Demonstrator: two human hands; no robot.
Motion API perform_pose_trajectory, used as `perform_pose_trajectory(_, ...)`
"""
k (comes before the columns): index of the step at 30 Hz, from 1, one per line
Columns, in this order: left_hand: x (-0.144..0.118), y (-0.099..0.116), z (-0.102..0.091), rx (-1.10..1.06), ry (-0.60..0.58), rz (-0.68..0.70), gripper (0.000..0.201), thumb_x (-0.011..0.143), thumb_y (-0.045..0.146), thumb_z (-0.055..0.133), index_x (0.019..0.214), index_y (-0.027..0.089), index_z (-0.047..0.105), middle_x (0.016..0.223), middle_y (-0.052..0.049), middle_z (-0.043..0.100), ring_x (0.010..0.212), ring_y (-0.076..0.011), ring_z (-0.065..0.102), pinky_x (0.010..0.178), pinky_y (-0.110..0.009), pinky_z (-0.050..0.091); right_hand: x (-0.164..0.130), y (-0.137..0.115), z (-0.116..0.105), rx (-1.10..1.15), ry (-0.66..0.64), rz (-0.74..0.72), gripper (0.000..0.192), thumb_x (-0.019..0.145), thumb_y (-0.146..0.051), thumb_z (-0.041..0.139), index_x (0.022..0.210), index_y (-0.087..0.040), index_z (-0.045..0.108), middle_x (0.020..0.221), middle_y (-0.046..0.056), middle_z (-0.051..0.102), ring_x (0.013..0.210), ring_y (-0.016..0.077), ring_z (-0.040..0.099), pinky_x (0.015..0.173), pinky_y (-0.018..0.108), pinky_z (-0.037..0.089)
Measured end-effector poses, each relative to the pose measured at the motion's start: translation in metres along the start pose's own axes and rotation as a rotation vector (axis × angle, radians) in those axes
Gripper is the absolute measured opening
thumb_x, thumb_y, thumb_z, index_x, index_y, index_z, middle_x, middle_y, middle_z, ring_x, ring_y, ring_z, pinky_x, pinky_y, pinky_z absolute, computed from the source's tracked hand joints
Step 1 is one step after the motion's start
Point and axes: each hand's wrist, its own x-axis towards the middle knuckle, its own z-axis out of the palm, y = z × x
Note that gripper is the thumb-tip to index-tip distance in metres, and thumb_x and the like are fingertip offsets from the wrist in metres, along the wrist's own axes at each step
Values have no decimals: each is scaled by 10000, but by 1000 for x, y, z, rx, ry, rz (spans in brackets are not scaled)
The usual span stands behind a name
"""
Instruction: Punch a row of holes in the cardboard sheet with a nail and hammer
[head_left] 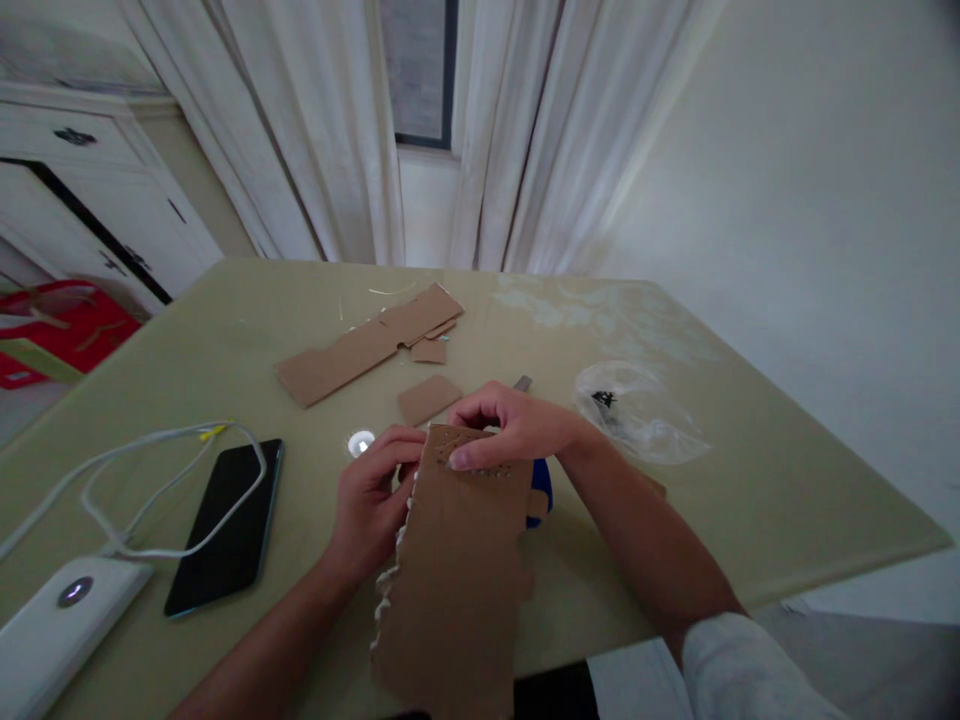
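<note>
A brown cardboard piece (pixel 457 570) with small holes near its top edge and a white zigzag left edge stands in front of me over the olive table (pixel 750 470). My left hand (pixel 371 500) grips its left edge near the top. My right hand (pixel 510 425) curls over the top edge, fingers pressing on the row of holes. A blue object (pixel 541 485) shows just behind the cardboard under my right wrist.
Cardboard scraps (pixel 360 345) and a small piece (pixel 427 398) lie farther back. A black phone (pixel 229 525), a white cable (pixel 150 480) and a white power bank (pixel 56 625) are at the left. A clear plastic bag (pixel 637 410) lies at the right, a round white disc (pixel 361 442) near my left hand.
</note>
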Motion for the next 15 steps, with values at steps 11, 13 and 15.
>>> perform_pose_trajectory(11,-3,5,-1,15,6,58,210,948,481,844,949,276,887,967,-92,813,835,-214,711,726,-310,557,2,6,0,63,-53,36,421,877,-531,863,842,-155,677,733,-51,602,628,90,511,556,207,409)
perform_pose_trajectory(13,-3,2,-2,27,-4,55,223,954,485,835,950,268,885,973,-95,811,858,-223,717,743,-318,562,2,6,0,57,-48,40,414,881,-527,859,842,-155,680,729,-54,595,630,89,509,554,205,400)
perform_pose_trajectory(15,-2,-1,-3,40,-19,37,220,966,474,823,991,263,879,1013,-96,808,877,-225,722,749,-319,567,1,6,-1,56,-25,56,414,873,-527,864,845,-158,678,735,-51,602,637,94,521,560,208,407)
